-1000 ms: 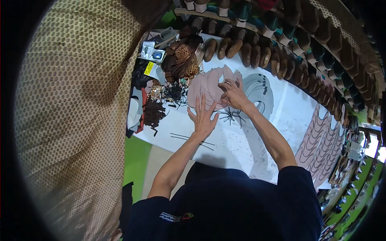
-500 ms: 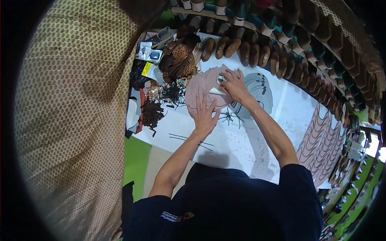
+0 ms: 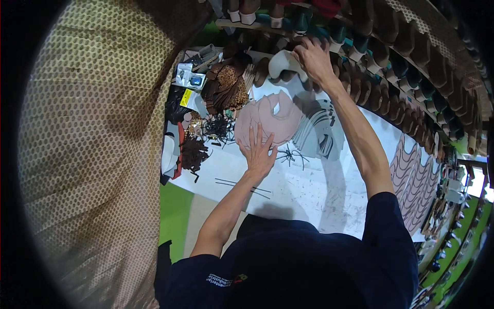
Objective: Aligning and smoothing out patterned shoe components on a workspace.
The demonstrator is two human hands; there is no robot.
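My left hand (image 3: 259,158) lies with fingers spread on a fanned pile of pink cut pieces (image 3: 284,127), which look like shoe-upper parts. At the far side of the table, my right hand (image 3: 318,63) grips the edge of a curved off-white piece (image 3: 282,63) and holds it up in front of the shoe lasts. Its fingertips are partly hidden. To the right of the pink pile is a fanned stack of grey cut pieces (image 3: 309,131). Thin dark cords (image 3: 292,154) rest just below the two piles.
Brown shoe lasts (image 3: 355,87) line the table's far edge, with shelves of more lasts behind. On the left are leopard-print pieces (image 3: 226,80), black straps (image 3: 218,126), brown strips (image 3: 194,153) and small packets (image 3: 189,77). A wavy-lined pink sheet (image 3: 411,180) covers the white table's right end.
My right hand has moved from the pink pile up to the far side, lifting the off-white piece away. My left hand stays on the pile, and the grey stack is more exposed.
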